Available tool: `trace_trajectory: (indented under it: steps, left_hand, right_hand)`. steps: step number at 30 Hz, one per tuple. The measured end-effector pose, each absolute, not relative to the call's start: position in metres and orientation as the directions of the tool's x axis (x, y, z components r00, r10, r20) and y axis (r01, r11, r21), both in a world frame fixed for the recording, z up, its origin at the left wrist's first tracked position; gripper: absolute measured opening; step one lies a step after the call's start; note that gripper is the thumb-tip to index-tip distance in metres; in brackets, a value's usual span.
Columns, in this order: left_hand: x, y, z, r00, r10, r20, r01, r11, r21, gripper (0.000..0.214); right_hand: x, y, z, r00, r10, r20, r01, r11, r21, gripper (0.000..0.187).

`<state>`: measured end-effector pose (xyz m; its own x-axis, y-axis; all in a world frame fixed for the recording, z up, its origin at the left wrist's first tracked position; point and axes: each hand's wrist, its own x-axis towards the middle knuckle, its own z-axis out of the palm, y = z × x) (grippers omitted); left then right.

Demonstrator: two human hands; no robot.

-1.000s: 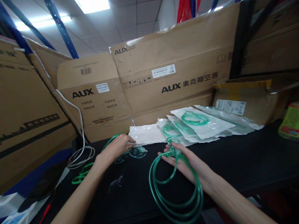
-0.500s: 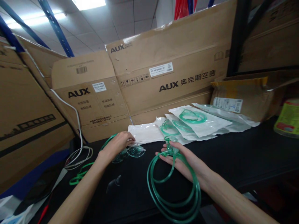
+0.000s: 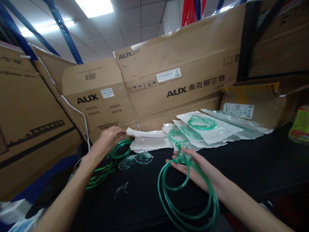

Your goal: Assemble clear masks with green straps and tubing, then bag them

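Observation:
My left hand pinches the left corner of a white paper pouch and holds that edge raised off the stack. In my right hand lies an oxygen mask, clear and partly hidden by the fingers, with its coiled green tubing hanging below the palm. Two clear mask shells rest between the hands, in front of the pouch. Behind the left wrist lies a coil of green tubing. Green elastic straps are bunched beside the left forearm.
Filled pouches with green tubing inside overlap at the back right. A small clear piece lies on the black table. Large cardboard walls the back; an open carton and a yellow-green container stand right.
My left hand has moved up and left, lifting the pouch's edge with it. My right hand still holds the mask and tubing. The camera view has shifted slightly.

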<state>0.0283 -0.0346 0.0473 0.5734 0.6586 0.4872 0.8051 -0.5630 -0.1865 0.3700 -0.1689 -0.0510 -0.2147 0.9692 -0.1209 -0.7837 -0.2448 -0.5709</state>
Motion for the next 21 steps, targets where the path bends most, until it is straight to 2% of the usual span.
trace_trajectory:
  steps: [6,12,16,21]
  left_hand:
    - [-0.002,-0.074,0.065,0.615,0.46,0.641,0.742,-0.612,-0.273,0.026]
    - [0.019,-0.104,0.047,0.672,0.254,0.696,0.608,-0.726,-0.322,0.011]
    - [0.033,-0.092,0.022,0.639,0.233,0.733,0.596,-0.752,-0.281,0.01]
    - [0.028,-0.066,0.001,0.605,0.325,0.727,0.619,-0.766,-0.173,0.016]
  right_hand:
    - [0.398,-0.2,-0.041,-0.23,0.958,-0.171,-0.731,-0.286,-0.62,0.025]
    - [0.408,-0.237,-0.054,-0.311,0.92,-0.237,-0.671,-0.389,-0.631,0.035]
    - [0.397,-0.248,-0.063,-0.343,0.903,-0.257,-0.635,-0.425,-0.645,0.033]
    - [0.387,-0.248,-0.068,-0.362,0.893,-0.267,-0.591,-0.441,-0.676,0.037]
